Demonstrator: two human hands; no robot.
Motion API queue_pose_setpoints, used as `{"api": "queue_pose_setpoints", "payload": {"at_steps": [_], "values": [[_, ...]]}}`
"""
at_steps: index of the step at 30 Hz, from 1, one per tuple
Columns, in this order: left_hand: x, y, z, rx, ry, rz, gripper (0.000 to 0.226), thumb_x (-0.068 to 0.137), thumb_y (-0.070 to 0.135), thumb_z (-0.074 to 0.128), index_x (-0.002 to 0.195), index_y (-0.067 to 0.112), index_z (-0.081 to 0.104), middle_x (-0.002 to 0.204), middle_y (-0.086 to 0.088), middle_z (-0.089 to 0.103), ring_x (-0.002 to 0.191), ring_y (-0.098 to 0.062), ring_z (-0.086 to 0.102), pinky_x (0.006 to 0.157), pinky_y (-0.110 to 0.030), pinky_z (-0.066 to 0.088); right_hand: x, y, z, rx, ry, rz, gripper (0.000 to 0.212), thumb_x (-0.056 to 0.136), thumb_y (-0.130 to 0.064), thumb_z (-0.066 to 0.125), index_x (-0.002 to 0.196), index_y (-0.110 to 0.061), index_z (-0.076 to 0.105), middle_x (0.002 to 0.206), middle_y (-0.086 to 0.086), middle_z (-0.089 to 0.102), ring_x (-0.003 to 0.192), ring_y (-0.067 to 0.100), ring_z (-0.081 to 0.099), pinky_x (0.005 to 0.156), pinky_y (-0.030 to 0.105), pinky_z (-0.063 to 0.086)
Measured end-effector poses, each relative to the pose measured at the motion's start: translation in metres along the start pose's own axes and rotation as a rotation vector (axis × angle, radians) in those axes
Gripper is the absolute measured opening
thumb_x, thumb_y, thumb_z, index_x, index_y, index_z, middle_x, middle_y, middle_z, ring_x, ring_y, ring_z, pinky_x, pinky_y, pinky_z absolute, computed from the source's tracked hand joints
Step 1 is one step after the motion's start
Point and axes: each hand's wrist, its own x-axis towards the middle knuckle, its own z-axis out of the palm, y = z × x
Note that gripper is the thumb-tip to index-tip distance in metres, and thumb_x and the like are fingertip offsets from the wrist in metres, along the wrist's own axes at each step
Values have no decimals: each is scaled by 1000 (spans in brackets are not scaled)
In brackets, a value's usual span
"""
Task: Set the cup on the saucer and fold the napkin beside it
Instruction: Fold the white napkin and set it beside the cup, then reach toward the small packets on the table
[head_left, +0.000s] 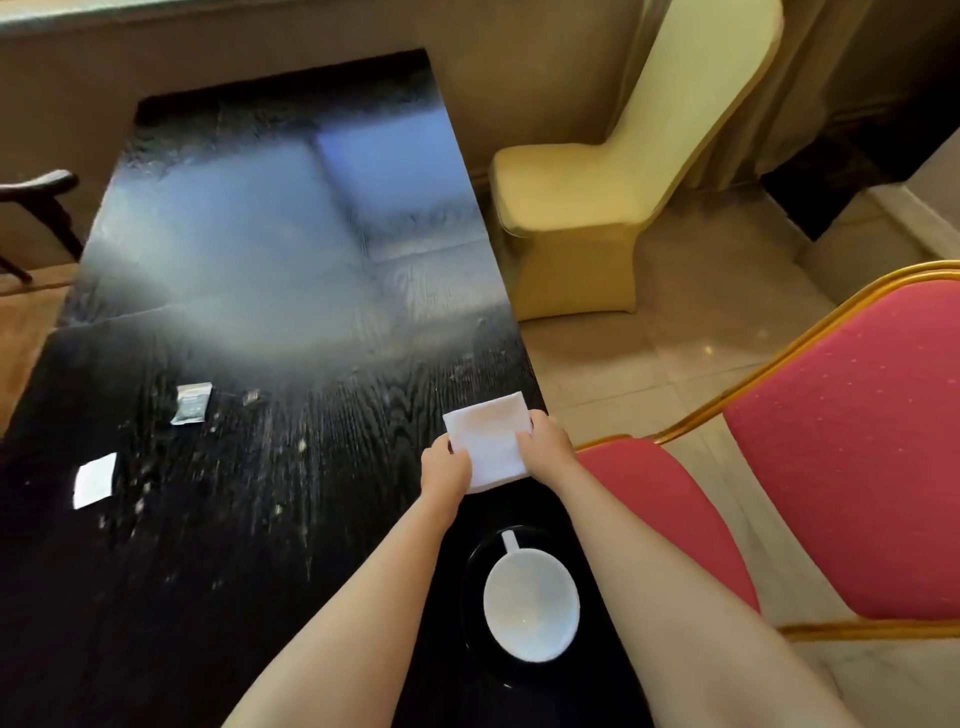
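A white cup (531, 605) stands on a black saucer (475, 571) near the table's front right edge, its handle pointing away from me. Just beyond it lies a white napkin (488, 436), folded into a rough square, at the table's right edge. My left hand (445, 470) pinches the napkin's near left corner. My right hand (545, 441) grips its right side. Both forearms reach over the table on either side of the cup.
The dark wooden table (249, 545) carries a small silver sachet (191, 404) and a white sachet (95, 479) at the left. A red chair with a gold frame (841, 467) stands close on the right, and a yellow covered chair (597, 208) further back.
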Motion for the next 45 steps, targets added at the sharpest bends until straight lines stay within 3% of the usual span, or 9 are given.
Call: {"api": "queue_pose_setpoints", "payload": {"at_steps": [4, 7, 17, 21, 24, 29, 34, 39, 45], "values": [[1, -6, -2, -21, -6, 7, 36, 78, -1, 40, 106, 16, 56, 102, -8, 62, 94, -26, 60, 78, -38, 52, 0, 5, 1, 43, 15, -6, 39, 83, -1, 37, 119, -4, 52, 122, 19, 48, 105, 34, 51, 81, 32, 39], [2, -4, -2, -68, 2, 26, 48, 78, -4, 45, 121, 14, 55, 107, -8, 60, 95, -23, 59, 75, -33, 52, 4, 7, -3, 73, 63, -20, 43, 84, 0, 42, 126, -4, 50, 125, 19, 49, 109, 32, 51, 82, 29, 38], [17, -1, 2, 52, 45, 110, 51, 85, -1, 53, 133, 14, 46, 110, -3, 58, 95, -17, 55, 76, -27, 47, 14, 10, -5, 70, 87, -65, 33, 82, 6, 39, 108, 1, 58, 104, 15, 46, 98, 31, 49, 72, 24, 32], [17, 3, -1, 136, 33, 142, 51, 86, 1, 53, 135, 12, 44, 116, -6, 58, 93, -15, 53, 76, -26, 44, 12, 6, -9, 31, 67, -68, 42, 83, 5, 42, 124, 0, 50, 120, 19, 47, 108, 35, 50, 87, 31, 39], [19, 6, -16, 209, 17, 158, 52, 88, 9, 53, 138, 13, 40, 126, -8, 54, 107, -19, 53, 85, -29, 45, 12, 0, -15, -36, 64, -72, 49, 84, 0, 47, 133, -4, 42, 129, 19, 45, 114, 34, 50, 96, 35, 40], [16, 5, -70, 424, -79, 178, 41, 93, 16, 48, 134, 13, 46, 131, -9, 55, 117, -24, 53, 97, -33, 41, 5, -31, -25, -149, 59, -92, 47, 84, -3, 47, 131, -7, 45, 132, 17, 44, 116, 33, 47, 93, 36, 42], [14, -12, -141, 563, -122, 135, 41, 94, 23, 48, 132, 10, 49, 135, -9, 53, 124, -24, 49, 101, -29, 37, -13, -86, -11, -363, -167, -113, 44, 90, -11, 53, 132, -2, 44, 133, 17, 50, 118, 32, 49, 91, 34, 43], [18, -49, -223, 639, -82, 117, 42, 94, 27, 48, 132, 10, 49, 133, -10, 56, 118, -26, 54, 99, -31, 41, -35, -134, 42, -453, -273, -161, 41, 88, -20, 59, 123, 2, 54, 129, 18, 56, 120, 31, 51, 99, 35, 42], [37, -119, -327, 696, -15, 80, 50, 94, 34, 46, 138, 12, 40, 141, -11, 47, 130, -27, 42, 106, -33, 34, -49, -183, 134, -513, -322, -182, 47, 84, -26, 63, 126, -5, 53, 131, 11, 56, 121, 26, 51, 99, 29, 40]]}}
